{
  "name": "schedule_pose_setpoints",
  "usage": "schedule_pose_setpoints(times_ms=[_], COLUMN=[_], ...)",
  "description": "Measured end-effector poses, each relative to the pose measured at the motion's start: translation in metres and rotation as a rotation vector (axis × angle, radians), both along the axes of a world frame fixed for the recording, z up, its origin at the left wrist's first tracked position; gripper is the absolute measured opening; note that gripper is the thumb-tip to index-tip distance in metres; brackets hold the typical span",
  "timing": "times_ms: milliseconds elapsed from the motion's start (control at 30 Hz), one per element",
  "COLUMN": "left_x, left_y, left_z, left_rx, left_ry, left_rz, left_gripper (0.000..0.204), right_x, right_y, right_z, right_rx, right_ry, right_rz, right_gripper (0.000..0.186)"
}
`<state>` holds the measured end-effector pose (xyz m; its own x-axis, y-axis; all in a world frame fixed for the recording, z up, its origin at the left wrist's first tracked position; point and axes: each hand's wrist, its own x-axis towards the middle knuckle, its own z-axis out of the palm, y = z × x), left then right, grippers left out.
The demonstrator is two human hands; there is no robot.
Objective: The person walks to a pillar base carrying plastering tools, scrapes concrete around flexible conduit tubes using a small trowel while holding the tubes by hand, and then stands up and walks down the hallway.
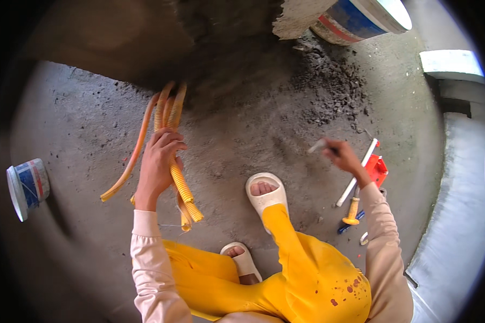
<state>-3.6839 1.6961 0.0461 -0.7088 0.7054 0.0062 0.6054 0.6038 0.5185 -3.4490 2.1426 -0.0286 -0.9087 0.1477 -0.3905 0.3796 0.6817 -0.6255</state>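
Note:
My left hand [161, 153] is wrapped round a bundle of yellow corrugated conduits [182, 183], which come out from the base of a dark wall. Their cut ends hang just below the hand. A smoother orange-yellow tube [136, 160] curves away to the left, outside the grip. Off to the right, above the floor, my right hand [343, 157] is closed on a small dark-handled tool with a pale tip [317, 146]. Motion blurs that tool, so its kind is unclear. It is apart from the conduits.
A white pipe [358, 171], a red plastic piece [376, 170] and a yellow-handled tool [352, 210] lie by my right forearm. Rubble [334, 89] covers the floor near a large bucket [344, 24]. A smaller bucket [31, 185] lies at the left.

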Motion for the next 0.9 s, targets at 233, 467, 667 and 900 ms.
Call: schedule_pose_setpoints(times_ms=[233,467,667,900], left_x=[-0.006,-0.004,-0.002,0.001], left_y=[0.004,0.002,0.006,-0.01], left_z=[-0.001,-0.002,-0.005,-0.009], left_rx=[0.04,0.005,0.034,0.019], left_ry=[-0.016,-0.057,-0.066,-0.035], left_rz=[-0.05,-0.012,-0.039,0.012], left_gripper=[0.03,0.032,0.033,0.032], right_x=[-0.011,-0.138,-0.276,-0.274], right_y=[0.065,-0.107,-0.199,-0.145], right_z=[-0.009,0.012,-0.046,-0.062], right_rx=[0.268,-0.26,-0.144,-0.181], right_ry=[-0.011,0.199,0.321,0.213], right_rz=[-0.251,-0.072,0.097,-0.237], right_gripper=[0.033,0.042,0.03,0.031])
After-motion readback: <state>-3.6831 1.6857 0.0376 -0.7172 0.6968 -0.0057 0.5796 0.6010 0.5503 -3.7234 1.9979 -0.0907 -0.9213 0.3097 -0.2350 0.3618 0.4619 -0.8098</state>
